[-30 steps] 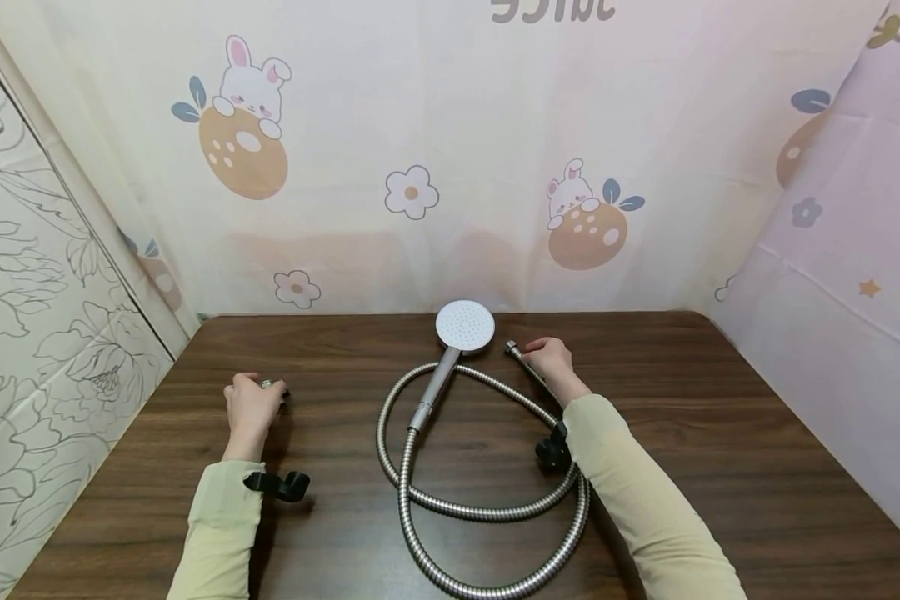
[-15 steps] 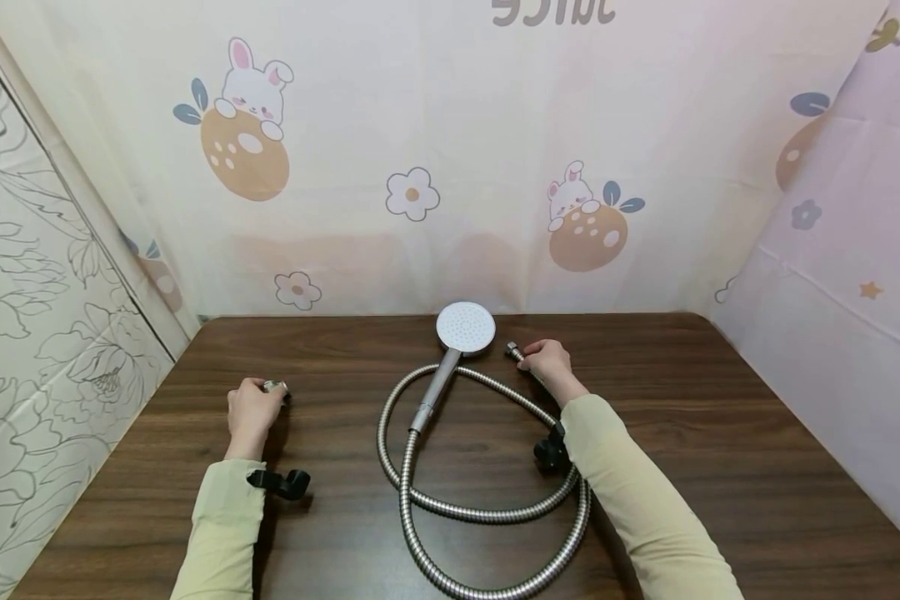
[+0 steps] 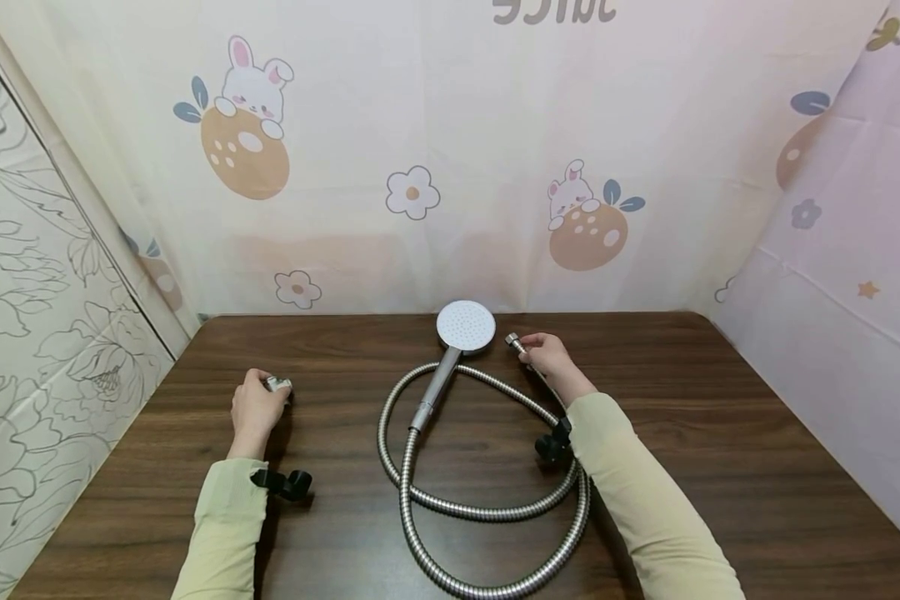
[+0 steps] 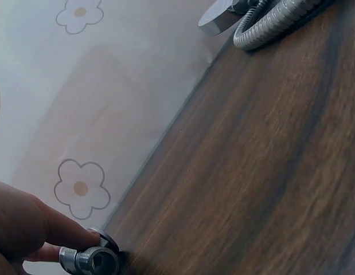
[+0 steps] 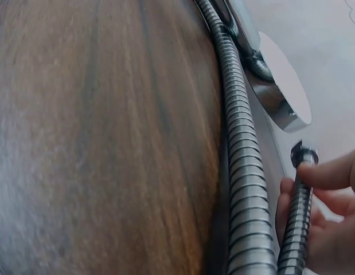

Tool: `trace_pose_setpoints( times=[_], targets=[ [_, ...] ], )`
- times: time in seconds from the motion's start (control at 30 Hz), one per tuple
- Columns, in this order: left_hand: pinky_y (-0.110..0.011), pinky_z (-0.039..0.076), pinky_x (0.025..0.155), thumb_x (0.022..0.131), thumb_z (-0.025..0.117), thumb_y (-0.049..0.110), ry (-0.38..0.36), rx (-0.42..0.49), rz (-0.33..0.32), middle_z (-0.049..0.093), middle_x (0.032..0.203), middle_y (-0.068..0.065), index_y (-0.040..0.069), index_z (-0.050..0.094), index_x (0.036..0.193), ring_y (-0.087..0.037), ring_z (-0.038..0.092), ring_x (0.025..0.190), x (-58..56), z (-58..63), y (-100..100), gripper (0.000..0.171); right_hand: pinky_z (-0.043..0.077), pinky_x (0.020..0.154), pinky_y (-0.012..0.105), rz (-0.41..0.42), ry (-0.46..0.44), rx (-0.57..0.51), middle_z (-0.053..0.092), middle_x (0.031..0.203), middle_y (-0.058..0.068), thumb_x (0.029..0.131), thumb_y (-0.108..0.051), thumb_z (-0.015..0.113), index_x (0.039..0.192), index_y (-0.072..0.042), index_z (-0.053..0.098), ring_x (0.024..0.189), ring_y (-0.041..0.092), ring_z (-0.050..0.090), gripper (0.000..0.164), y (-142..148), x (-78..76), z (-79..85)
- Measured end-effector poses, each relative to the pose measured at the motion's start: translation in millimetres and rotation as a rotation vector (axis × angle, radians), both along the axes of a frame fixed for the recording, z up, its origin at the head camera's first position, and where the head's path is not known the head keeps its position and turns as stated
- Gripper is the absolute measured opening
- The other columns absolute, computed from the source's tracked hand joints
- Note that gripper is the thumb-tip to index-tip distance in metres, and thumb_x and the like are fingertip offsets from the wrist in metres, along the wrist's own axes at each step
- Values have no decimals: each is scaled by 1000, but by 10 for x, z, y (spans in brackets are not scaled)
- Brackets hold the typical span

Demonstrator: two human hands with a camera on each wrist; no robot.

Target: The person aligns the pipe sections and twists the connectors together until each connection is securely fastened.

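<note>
On the left side of the table, my left hand (image 3: 257, 410) grips a small chrome threaded fitting (image 3: 278, 384). Its round open end (image 4: 102, 261) shows in the left wrist view, while fingers cover the rest. My right hand (image 3: 551, 364) pinches the metal shower hose (image 3: 491, 515) just below its end nut (image 3: 512, 340). That nut sticks out past the thumb, pointing up and left. Between the hands lies the shower head (image 3: 466, 326), its white round face upward. Its grey handle (image 3: 440, 385) joins the hose's other end.
The hose lies in wide loops across the middle of the brown wooden table (image 3: 720, 433). A patterned curtain (image 3: 330, 150) hangs along the far edge, and a lilac one (image 3: 855, 333) on the right. A black wrist camera (image 3: 552, 442) hangs close over the hose.
My left hand has shifted slightly to the right, and more of the fitting shows beyond its fingers. My right hand keeps its hold and has lifted the hose end a little.
</note>
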State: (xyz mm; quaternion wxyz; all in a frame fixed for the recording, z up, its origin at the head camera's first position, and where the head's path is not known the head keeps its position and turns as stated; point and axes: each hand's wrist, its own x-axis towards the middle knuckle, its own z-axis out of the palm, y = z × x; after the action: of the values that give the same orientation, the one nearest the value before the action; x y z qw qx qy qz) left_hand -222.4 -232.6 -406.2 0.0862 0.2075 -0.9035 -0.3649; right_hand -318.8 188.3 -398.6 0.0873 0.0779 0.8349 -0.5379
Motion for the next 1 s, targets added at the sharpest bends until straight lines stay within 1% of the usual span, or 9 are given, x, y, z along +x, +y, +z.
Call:
trace_pose_setpoints(
  times=[0.1, 0.2, 0.37, 0.53, 0.6, 0.67, 0.8, 0.9, 1.0],
  targets=[
    [-50, 40, 76, 85, 53, 18, -4, 6, -5, 52, 108, -29, -4, 44, 114, -43, 51, 95, -5, 13, 0, 38, 44, 78, 31, 76, 10, -56, 42, 130, 26, 87, 7, 47, 130, 7, 39, 94, 22, 50, 44, 10, -8, 18],
    [-49, 40, 76, 85, 53, 20, -5, 24, -2, 53, 108, -28, -2, 43, 113, -43, 51, 94, 2, 23, 6, 37, 43, 80, 32, 114, 7, -70, 39, 134, 25, 88, 7, 46, 134, 5, 36, 100, 24, 49, 47, 22, -19, 29],
    [-47, 40, 74, 86, 55, 20, -8, 53, -9, 52, 109, -27, -1, 43, 111, -41, 50, 94, 16, 16, 10, 35, 44, 78, 29, 153, 9, -106, 41, 133, 25, 87, 7, 46, 136, 1, 35, 98, 22, 50, 51, 33, -24, 42],
    [-44, 41, 70, 86, 56, 20, -4, 112, -6, 50, 113, -24, 0, 44, 112, -39, 49, 96, 20, 41, 28, 35, 43, 74, 23, 201, 21, -174, 43, 131, 28, 88, 7, 44, 137, 2, 33, 105, 30, 53, 51, 25, 11, 97],
    [-43, 42, 69, 86, 57, 21, 12, 128, 2, 50, 113, -22, 1, 44, 113, -38, 49, 95, 17, 63, 44, 36, 43, 72, 22, 204, 24, -197, 43, 131, 30, 89, 6, 43, 137, 2, 33, 102, 28, 55, 50, 22, 29, 122],
    [-42, 41, 69, 85, 57, 22, 31, 141, 7, 50, 111, -21, 1, 45, 113, -36, 49, 94, 16, 91, 64, 37, 42, 70, 21, 190, 21, -209, 45, 129, 29, 89, 4, 44, 136, 1, 35, 94, 21, 57, 49, 20, 45, 142],
    [-41, 42, 72, 85, 58, 21, 72, 196, -5, 50, 110, -20, -1, 45, 113, -34, 49, 95, 18, 164, 119, 38, 43, 68, 21, 142, 14, -205, 53, 120, 22, 89, -2, 48, 135, 0, 39, 80, 9, 57, 46, 29, 62, 176],
    [-40, 43, 74, 84, 59, 21, 99, 222, -17, 52, 110, -20, -2, 46, 112, -32, 50, 96, 21, 221, 169, 38, 44, 68, 22, 108, 10, -203, 57, 113, 17, 90, -8, 52, 133, -2, 41, 81, 10, 57, 45, 36, 70, 195],
    [-35, 43, 71, 84, 60, 21, 112, 226, -31, 52, 107, -18, -1, 47, 110, -30, 50, 94, 25, 279, 221, 37, 45, 69, 24, 90, 13, -199, 57, 112, 17, 90, -14, 55, 132, -3, 43, 85, 14, 57, 45, 41, 79, 214]
  ],
)
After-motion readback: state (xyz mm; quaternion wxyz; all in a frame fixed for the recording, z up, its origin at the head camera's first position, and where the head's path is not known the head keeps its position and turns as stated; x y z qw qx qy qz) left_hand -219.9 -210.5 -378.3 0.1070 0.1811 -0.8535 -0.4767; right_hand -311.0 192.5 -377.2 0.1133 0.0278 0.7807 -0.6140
